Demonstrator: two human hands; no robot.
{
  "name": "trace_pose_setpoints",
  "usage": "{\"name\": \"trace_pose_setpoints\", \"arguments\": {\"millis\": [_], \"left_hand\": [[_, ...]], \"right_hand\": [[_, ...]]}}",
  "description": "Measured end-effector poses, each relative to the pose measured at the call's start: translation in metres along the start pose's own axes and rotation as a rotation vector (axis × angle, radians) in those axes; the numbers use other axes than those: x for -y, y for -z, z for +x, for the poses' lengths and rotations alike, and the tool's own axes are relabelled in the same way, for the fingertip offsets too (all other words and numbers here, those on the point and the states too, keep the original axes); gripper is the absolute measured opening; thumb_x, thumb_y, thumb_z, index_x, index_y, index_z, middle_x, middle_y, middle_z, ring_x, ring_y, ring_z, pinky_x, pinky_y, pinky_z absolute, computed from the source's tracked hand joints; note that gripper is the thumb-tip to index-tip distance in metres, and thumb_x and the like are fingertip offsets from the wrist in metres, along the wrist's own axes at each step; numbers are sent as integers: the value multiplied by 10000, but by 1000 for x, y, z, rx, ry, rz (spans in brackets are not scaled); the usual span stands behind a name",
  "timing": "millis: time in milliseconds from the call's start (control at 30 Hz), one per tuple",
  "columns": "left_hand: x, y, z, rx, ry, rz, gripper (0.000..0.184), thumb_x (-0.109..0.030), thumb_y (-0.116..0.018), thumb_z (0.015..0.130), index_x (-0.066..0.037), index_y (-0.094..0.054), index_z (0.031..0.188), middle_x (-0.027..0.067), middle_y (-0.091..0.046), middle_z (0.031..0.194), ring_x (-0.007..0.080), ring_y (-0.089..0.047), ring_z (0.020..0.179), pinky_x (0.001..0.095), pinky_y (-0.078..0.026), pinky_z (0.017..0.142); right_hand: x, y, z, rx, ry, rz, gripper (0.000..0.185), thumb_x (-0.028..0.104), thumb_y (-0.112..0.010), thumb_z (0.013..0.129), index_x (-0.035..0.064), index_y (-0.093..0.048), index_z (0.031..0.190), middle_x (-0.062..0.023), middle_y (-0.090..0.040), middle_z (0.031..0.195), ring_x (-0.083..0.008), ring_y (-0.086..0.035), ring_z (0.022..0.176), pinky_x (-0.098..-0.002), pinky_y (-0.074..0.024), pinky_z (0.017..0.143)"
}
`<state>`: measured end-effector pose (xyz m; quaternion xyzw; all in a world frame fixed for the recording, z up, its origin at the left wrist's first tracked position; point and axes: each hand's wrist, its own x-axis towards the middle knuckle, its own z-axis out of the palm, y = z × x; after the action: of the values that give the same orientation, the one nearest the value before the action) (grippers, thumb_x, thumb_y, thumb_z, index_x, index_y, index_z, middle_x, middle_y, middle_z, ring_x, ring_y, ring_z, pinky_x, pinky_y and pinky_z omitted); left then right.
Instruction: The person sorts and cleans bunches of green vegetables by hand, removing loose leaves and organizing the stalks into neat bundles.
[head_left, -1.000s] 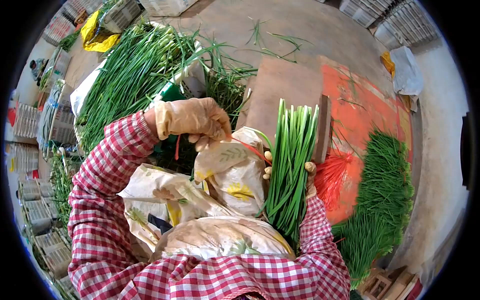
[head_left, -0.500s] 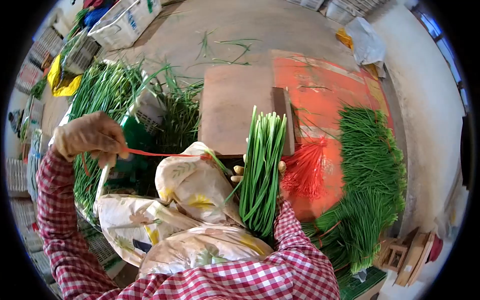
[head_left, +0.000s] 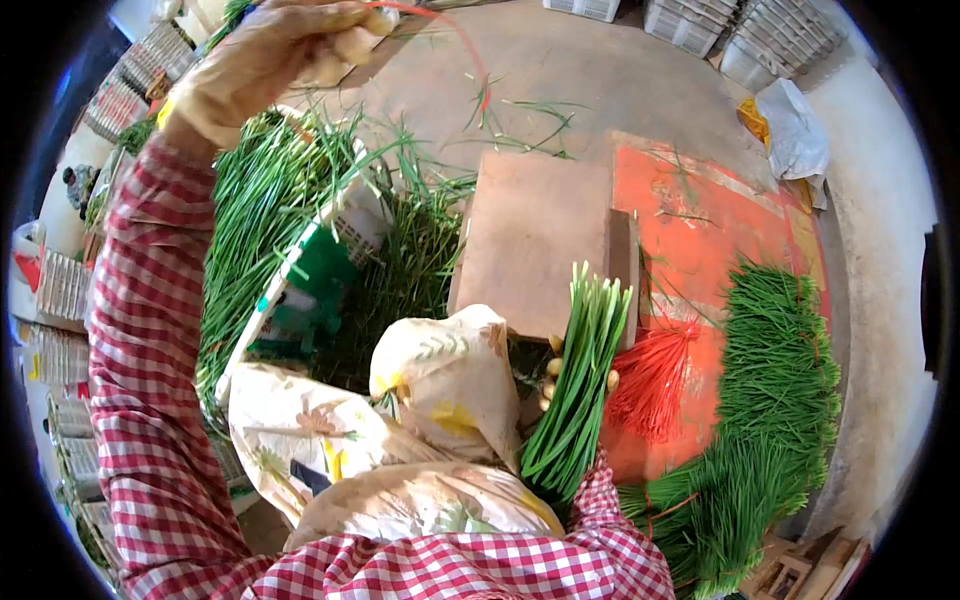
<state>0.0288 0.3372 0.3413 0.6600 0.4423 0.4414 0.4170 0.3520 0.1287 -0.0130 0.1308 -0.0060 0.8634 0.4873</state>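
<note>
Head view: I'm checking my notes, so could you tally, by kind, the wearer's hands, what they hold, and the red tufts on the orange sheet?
Hands: 2, the left hand and the right hand
Green bunch, in the right: 1
Red strip, in the left: 1
Red tuft, on the orange sheet: 1
Total: 5

Board (head_left: 540, 240) mid-scene, mat (head_left: 690, 245) right of it. Ties (head_left: 655, 385) on mat, near left part; bunches (head_left: 775, 370) along mat's right side, nearest possibly off it. Crate (head_left: 282, 275) left, greens (head_left: 265, 190) in it; loose greens (head_left: 415, 250) between crate and board. Held bunch (head_left: 575, 400) in right hand (head_left: 551, 377), near board's right end. Bag (head_left: 797, 130) far right, by wall (head_left: 865, 250).
</note>
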Motion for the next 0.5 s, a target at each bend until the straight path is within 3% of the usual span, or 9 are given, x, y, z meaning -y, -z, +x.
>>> {"name": "trace_pose_setpoints", "arguments": {"millis": [33,67,200,267,333,367,400,467,500], "left_hand": [[2,-11,9,39,-49,16,296,-259,-536,945,-28,-609,1114,0,-631,833,48,-559,688,185,-446,658],[15,-4,31,278,90,57,307,-292,-532,943,-29,-626,1069,2,-623,822,48,-554,683,180,-422,600],[126,-87,18,44,164,-42,336,-341,-546,899,-16,-621,937,61,-615,696,123,-566,525,220,-393,421],[162,-124,-17,161,393,-121,252,-235,-603,856,17,-614,873,77,-608,659,155,-570,475,248,-428,401],[221,-147,-37,341,285,80,184,-153,-613,836,30,-611,818,90,-614,671,159,-588,493,267,-460,412],[233,-166,-62,246,630,-88,167,-128,-610,832,33,-612,788,97,-621,683,161,-597,503,275,-464,407],[251,-173,-74,317,503,-20,162,-110,-600,830,34,-611,756,103,-619,662,165,-591,484,281,-460,394],[370,-199,-111,515,210,-583,179,-155,-616,841,-9,-599,738,83,-588,592,176,-553,439,293,-429,371],[320,-196,-107,390,599,-332,195,-193,-634,839,-20,-598,757,82,-574,571,197,-550,440,302,-433,380]], "right_hand": [[6,5,-2,34,-28,-14,939,492,-652,827,-5,-166,1457,-205,-531,1260,-365,-575,1054,-514,-457,932],[11,6,-10,-29,-11,-69,946,509,-653,820,-2,-174,1456,-193,-528,1264,-346,-576,1040,-491,-464,911],[15,-2,-23,-80,40,-138,958,547,-659,803,37,-188,1463,-147,-514,1270,-283,-569,992,-433,-471,840],[16,-4,-24,-120,49,-180,964,562,-653,802,44,-183,1465,-123,-521,1241,-259,-571,957,-422,-472,820],[23,-4,-25,-107,59,-239,972,571,-648,803,30,-178,1460,-113,-536,1199,-245,-575,935,-411,-473,791],[25,-4,-27,-119,66,-257,975,577,-646,801,31,-177,1459,-112,-542,1188,-243,-577,926,-410,-471,782],[27,-6,-29,-161,91,-267,979,585,-642,800,31,-174,1457,-112,-548,1172,-243,-579,909,-411,-470,781],[40,1,-32,-88,74,-244,987,578,-636,808,33,-143,1467,-132,-540,1230,-268,-588,955,-419,-468,797],[44,2,-32,-70,79,-227,987,575,-633,811,34,-135,1470,-142,-532,1259,-277,-589,981,-422,-466,806]]}}
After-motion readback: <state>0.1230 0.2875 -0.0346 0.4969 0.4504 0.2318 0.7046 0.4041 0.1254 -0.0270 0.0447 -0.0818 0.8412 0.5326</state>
